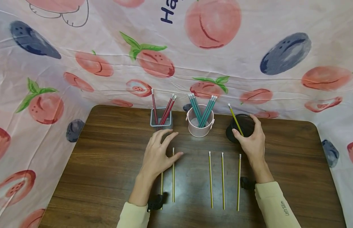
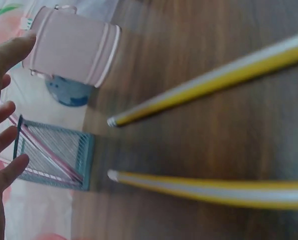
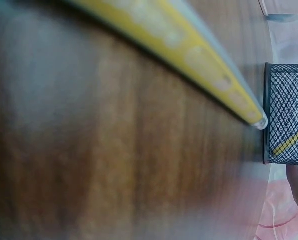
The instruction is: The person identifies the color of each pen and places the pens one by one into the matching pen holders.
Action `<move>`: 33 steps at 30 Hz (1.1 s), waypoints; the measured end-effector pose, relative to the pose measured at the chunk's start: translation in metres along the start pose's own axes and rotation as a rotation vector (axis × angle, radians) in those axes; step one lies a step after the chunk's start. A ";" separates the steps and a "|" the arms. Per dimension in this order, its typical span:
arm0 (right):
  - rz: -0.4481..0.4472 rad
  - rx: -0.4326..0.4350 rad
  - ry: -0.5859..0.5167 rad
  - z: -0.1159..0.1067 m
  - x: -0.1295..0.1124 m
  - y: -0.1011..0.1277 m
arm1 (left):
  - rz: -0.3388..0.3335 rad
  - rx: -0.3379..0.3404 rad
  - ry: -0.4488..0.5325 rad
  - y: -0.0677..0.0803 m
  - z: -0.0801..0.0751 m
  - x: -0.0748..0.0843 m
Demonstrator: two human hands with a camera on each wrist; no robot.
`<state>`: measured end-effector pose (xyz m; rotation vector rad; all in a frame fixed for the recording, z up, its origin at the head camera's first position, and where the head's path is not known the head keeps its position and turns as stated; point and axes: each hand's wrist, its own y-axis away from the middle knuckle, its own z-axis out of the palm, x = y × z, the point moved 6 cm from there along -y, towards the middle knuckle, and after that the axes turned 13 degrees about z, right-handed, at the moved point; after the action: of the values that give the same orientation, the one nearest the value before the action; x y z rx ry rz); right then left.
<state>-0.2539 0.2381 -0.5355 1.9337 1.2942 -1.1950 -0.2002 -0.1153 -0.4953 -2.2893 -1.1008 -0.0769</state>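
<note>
The right hand (image 1: 251,141) curls round the black mesh cup (image 1: 244,125) at the back of the counter (image 1: 108,177), thumb on its near wall, with one yellow pencil (image 1: 235,119) leaning inside. The left hand (image 1: 158,155) lies flat, fingers spread and holding nothing, over the top of a pencil (image 1: 162,185) on the counter; another pencil (image 1: 173,174) lies just beside its thumb. Three more pencils (image 1: 223,180) lie in a row just left of the right wrist. These look light, stiff and smooth (apt to roll), best pinched mid-shaft.
</note>
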 end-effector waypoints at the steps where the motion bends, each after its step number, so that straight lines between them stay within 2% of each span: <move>1: -0.002 -0.001 -0.001 0.000 0.000 0.000 | -0.006 -0.007 -0.009 0.003 0.000 -0.001; 10: -0.019 0.008 0.002 0.002 0.000 0.001 | -0.062 -0.087 -0.114 0.037 0.002 -0.013; 17: -0.017 0.005 -0.006 0.001 -0.001 0.001 | -0.098 -0.118 -0.133 0.057 0.009 -0.017; 24: -0.012 0.011 -0.003 0.001 0.000 0.001 | -0.170 -0.155 -0.137 0.071 0.012 -0.017; 33: -0.007 0.013 0.003 0.000 -0.001 0.001 | -0.237 -0.221 -0.103 0.078 0.018 -0.013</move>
<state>-0.2533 0.2374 -0.5349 1.9420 1.2990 -1.2069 -0.1552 -0.1520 -0.5519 -2.3653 -1.4801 -0.1836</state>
